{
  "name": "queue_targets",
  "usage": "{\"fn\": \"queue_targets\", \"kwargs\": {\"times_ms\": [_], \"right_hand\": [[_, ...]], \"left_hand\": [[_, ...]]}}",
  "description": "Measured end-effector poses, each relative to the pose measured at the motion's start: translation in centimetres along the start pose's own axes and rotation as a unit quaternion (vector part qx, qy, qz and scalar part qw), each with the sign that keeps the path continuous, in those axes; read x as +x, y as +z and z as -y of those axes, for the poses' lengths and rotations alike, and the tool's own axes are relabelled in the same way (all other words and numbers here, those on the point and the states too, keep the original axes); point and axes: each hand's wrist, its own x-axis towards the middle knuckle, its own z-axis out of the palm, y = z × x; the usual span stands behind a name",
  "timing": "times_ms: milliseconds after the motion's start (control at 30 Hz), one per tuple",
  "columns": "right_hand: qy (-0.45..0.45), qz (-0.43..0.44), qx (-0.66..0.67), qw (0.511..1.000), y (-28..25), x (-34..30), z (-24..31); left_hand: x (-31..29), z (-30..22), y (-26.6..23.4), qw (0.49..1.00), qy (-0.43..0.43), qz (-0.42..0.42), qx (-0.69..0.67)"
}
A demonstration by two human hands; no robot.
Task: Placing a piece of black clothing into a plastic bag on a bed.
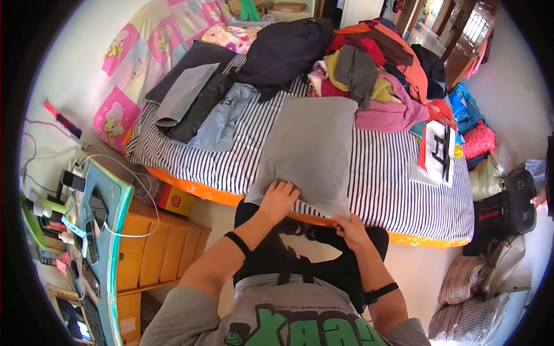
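Note:
A flat, matte grey plastic bag [311, 144] lies over the near edge of the striped bed, its near end hanging slightly past the mattress. My left hand [280, 200] grips the bag near its front left part, with bent fingers on top; the thumb is hard to see. At the near right corner, my right hand [350, 230] pinches the bag's edge between thumb and fingers. What the bag contains, if anything, is hidden.
Left on the bed [398, 167] are a folded grey bag [187, 95] and dark and pale-blue folded clothes [222, 121]. Behind lies a black jacket [285, 52]; right, a clothes pile [386, 75] and a white paper bag [435, 153]. A cluttered desk [118, 207] stands left.

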Motion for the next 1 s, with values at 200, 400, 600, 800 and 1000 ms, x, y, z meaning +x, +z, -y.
{"fn": "queue_targets", "kwargs": {"times_ms": [200, 400, 600, 800, 1000], "right_hand": [[-0.016, 0.019, 0.023, 0.999, 0.6, 0.9, -0.8], [0.005, -0.011, 0.084, 0.996, -0.8, 0.7, -0.8], [-0.002, -0.011, 0.090, 0.996, -1.4, 0.8, -1.1], [0.013, 0.008, 0.077, 0.997, -0.7, 1.5, -1.7], [0.040, -0.010, -0.008, 0.999, -0.5, 1.3, -2.1]], "left_hand": [[1.6, 1.2, 0.5, 1.000, -0.002, 0.013, -0.021], [-0.4, 1.4, -1.1, 0.952, -0.128, 0.250, -0.121], [-3.4, 3.5, -0.7, 0.950, -0.159, 0.266, -0.036], [-4.3, 4.4, -0.9, 0.931, -0.166, 0.324, 0.017], [-4.7, 5.0, -1.5, 0.943, -0.178, 0.278, 0.030]]}}
